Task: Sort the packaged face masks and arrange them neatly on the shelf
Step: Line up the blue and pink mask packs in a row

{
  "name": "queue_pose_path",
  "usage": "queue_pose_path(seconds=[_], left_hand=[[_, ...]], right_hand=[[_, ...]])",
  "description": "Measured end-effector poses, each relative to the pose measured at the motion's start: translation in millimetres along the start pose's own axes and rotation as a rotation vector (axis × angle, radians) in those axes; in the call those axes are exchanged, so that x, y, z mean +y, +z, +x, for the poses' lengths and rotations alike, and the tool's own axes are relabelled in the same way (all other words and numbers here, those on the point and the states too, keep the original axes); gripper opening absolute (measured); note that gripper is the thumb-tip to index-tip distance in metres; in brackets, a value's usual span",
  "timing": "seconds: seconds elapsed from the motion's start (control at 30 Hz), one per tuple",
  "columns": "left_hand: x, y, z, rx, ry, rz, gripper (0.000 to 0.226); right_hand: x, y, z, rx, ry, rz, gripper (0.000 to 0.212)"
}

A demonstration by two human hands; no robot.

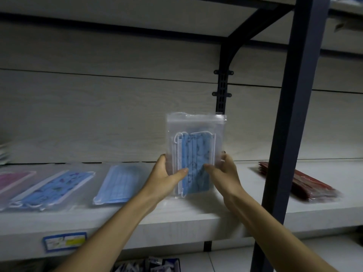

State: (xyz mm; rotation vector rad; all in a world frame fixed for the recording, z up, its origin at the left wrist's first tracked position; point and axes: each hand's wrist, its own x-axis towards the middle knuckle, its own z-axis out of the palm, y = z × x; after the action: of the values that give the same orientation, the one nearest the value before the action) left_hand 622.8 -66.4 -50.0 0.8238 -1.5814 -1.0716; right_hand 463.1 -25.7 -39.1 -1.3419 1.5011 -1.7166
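A clear plastic pack of blue patterned face masks stands upright above the white shelf. My left hand grips its lower left edge, thumb across the front. My right hand holds the lower right edge, thumb on the front too. On the shelf to the left lie a plain blue mask pack, a blue printed mask pack and a pink mask pack at the frame's left edge.
A stack of dark red packs lies on the shelf at the right, behind a dark metal upright post. A shelf bracket is fixed to the back panel. A price label sits on the shelf's front edge. Small packets lie below.
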Motion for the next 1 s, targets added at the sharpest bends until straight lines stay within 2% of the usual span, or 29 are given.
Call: queue_pose_path(seconds=[0.1, 0.27, 0.43, 0.53, 0.7, 0.9, 1.0], left_hand=[[1, 1, -4, 0.003, 0.027, 0.013, 0.031], [3, 7, -5, 0.009, 0.081, 0.055, 0.025], [5, 10, -9, 0.029, 0.073, 0.063, 0.032], [5, 12, -7, 0.036, 0.079, 0.091, 0.037], [2, 19, -5, 0.011, 0.010, 0.102, 0.032], [-4, 18, -3, -0.019, -0.048, 0.253, 0.037], [-6, 16, -5, -0.076, -0.098, 0.293, 0.032]], right_hand=[[0, -2, -1, 0.003, -0.004, 0.038, 0.031], [-1, -2, -1, -0.002, -0.056, 0.076, 0.030], [0, -7, -6, -0.036, -0.137, 0.051, 0.037], [-1, -7, -6, -0.054, -0.131, 0.047, 0.031], [2, -2, -5, -0.072, -0.129, 0.053, 0.027], [7, -2, -4, -0.034, -0.070, 0.045, 0.021], [9, -1, -2, 0.017, -0.058, -0.012, 0.015]])
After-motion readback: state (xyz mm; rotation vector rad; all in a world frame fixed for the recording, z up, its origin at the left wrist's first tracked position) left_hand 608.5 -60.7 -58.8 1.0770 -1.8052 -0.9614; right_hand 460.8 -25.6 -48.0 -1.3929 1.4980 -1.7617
